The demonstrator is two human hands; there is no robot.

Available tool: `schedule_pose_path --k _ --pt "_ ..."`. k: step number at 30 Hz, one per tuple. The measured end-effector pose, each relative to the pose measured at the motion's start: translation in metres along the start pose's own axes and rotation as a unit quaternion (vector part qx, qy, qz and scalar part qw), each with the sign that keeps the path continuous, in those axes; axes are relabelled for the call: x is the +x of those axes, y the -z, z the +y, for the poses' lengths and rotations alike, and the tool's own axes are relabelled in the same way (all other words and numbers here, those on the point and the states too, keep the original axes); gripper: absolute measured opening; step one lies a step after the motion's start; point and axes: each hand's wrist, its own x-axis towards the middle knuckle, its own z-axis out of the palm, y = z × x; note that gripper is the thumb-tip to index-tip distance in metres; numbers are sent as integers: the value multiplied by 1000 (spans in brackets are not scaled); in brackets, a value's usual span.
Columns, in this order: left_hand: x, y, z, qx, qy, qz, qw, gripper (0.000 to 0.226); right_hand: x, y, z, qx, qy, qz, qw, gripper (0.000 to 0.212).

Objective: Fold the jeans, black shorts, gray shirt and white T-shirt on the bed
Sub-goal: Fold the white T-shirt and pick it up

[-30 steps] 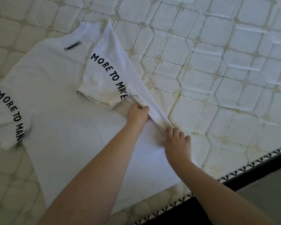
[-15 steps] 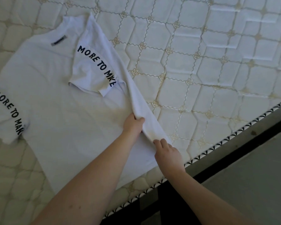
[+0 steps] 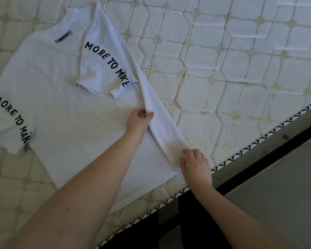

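The white T-shirt lies flat on the bare mattress, with dark "MORE TO MAKE" lettering on each sleeve. Its right sleeve is folded inward over the body. The shirt's right side edge is lifted into a long fold. My left hand pinches that fold at mid-length. My right hand grips the same fold near the hem, by the mattress edge. Jeans, black shorts and gray shirt are not in view.
The quilted mattress stretches away to the right and back. Its piped edge runs diagonally at lower right, with a dark bed frame and grey floor beyond it.
Both hands have kept hold of the shirt's side fold and slid a little along it towards the hem. The view has shifted, showing more of the bed edge and floor.
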Motion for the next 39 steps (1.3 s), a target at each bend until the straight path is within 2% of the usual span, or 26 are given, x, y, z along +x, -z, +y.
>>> schedule_pose_path --k 2,4,6,8,10,14,17,19,21,23,27,31,33,36,37,39 --pt "5 3 8 95 -45 45 993 24 9 6 7 15 -46 14 999 38" --pt "9 7 19 176 -99 127 971 27 22 12 10 12 -55 10 998 45" --pt "21 13 30 128 -90 190 969 35 37 18 2 16 -11 12 1000 44" --pt "40 23 45 -19 8 229 973 52 53 22 -13 26 51 10 998 41" --pt "55 35 56 -143 106 228 957 70 71 25 -35 35 104 1 994 41" --pt "74 62 74 -96 94 291 947 74 105 27 -80 74 187 -21 979 46" --pt "93 89 84 -83 102 211 969 63 125 28 -103 110 207 -24 972 49" --pt "103 104 89 -110 81 158 978 30 134 26 -111 142 186 -30 972 51" --pt "106 113 94 -108 50 190 974 18 139 22 -113 174 150 -48 972 53" --pt "110 123 100 -46 -13 235 971 9 142 20 -111 181 131 -63 973 54" --pt "115 157 103 -32 -92 241 966 24 141 17 -108 159 146 -64 974 54" --pt "119 187 95 20 -137 266 954 22 144 17 -108 147 139 -52 978 53" --pt "121 188 85 61 -126 257 956 13 146 17 -110 124 147 -35 981 52" --pt "119 181 76 86 -55 291 951 35 150 18 -119 99 150 0 984 45" --pt "118 180 76 115 -73 315 939 38 153 20 -123 101 147 10 984 44" --pt "117 178 81 206 -166 319 910 34 160 23 -131 103 145 25 984 41"
